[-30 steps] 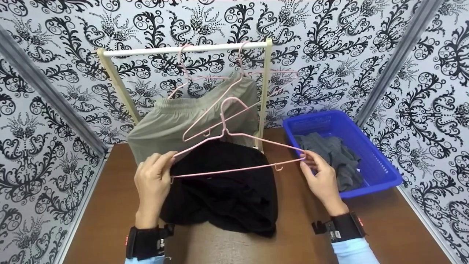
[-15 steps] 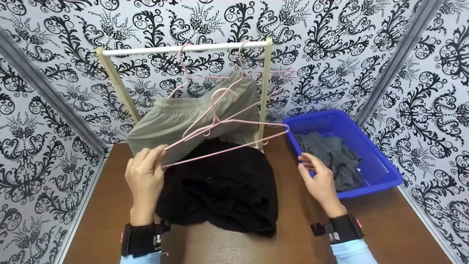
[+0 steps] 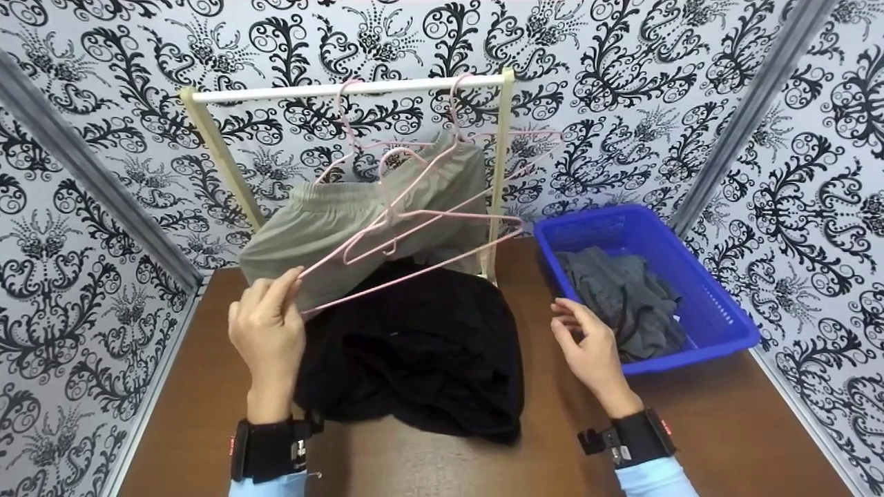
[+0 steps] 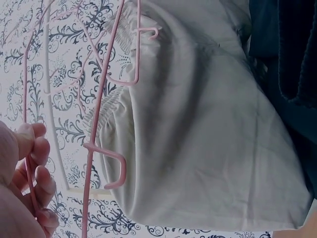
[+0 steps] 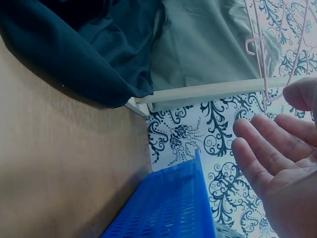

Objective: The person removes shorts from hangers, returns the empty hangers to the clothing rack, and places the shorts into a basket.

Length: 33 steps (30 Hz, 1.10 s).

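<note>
Item: one pink hanger [image 3: 391, 217], raised in the air in front of the rack [image 3: 498, 179], tilted, its left end lower and nearer me, its hook uppermost. A small hook juts from its lower bar.

Item: my left hand [image 3: 266, 328], fingers and thumb clamped on the hanger at its left end.

Item: my right hand [image 3: 587, 345], above the surface [image 3: 428, 466] near the basket [image 3: 722, 304]; fingers loosely bent, thumb apart from them, clear of the hanger.

Item: black cloth [image 3: 428, 359], lying rumpled on the surface, between my two hands and in front of the shorts.

Item: shorts [image 3: 331, 217], grey-green, gathered at the waist, hanging below the white rail [image 3: 276, 92] of the rack.

Item: two further pink hangers [image 3: 453, 110], hooked over that rail, the right one reaching past the rack's right post.

Item: basket, blue, slotted, on the surface to my right; within it, a heap of grey cloth [image 3: 621, 297].

Backdrop: white walls [image 3: 621, 76] with black scrollwork.
</note>
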Motion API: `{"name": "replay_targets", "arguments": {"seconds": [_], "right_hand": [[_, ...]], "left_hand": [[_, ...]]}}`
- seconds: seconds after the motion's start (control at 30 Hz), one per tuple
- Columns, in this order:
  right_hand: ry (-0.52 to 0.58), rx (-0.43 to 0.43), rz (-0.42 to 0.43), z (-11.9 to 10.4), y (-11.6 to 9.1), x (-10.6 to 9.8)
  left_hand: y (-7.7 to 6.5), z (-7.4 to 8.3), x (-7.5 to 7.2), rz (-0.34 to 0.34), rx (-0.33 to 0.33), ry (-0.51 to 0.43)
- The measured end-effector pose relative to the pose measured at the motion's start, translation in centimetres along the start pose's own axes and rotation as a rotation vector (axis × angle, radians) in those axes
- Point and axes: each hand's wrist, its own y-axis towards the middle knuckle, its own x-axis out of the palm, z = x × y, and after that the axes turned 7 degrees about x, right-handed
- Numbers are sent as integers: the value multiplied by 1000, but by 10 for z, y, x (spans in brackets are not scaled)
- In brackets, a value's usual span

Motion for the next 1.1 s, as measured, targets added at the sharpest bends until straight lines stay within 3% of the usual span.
{"name": "replay_targets", "arguments": {"seconds": [0.33, 0.67, 1.1], "right_hand": [[-11, 37, -22, -2, -4, 4], [-27, -33, 4, -6, 3, 9], [-13, -65, -4, -8, 1, 16]], "left_hand": [[3, -3, -5, 25, -49, 52], [8, -6, -10, 52, -96, 67], [16, 5, 5, 49, -89, 84]]}}
